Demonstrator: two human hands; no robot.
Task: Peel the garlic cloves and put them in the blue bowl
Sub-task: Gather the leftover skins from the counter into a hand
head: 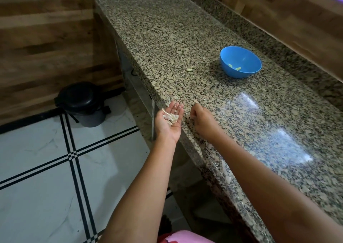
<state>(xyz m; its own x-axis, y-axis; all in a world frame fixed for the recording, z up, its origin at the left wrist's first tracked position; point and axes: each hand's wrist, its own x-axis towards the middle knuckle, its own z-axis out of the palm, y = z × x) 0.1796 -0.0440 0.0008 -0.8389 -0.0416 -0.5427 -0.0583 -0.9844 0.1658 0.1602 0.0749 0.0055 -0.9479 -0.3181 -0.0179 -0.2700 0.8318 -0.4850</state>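
Note:
The blue bowl (pixel 241 61) stands on the granite counter (pixel 185 38) with a few pale peeled cloves inside. One garlic clove (pixel 190 69) lies on the counter to the bowl's left. My left hand (pixel 168 124) is held palm up at the counter's front edge, cupping a small heap of white garlic skins (pixel 170 117). My right hand (pixel 201 119) rests on the counter just beside it, fingers curled down onto the stone; whether they pinch anything is hidden.
A black pedal bin (pixel 83 103) stands on the white tiled floor left of the counter, against the wooden wall. A granite upstand runs along the counter's far side.

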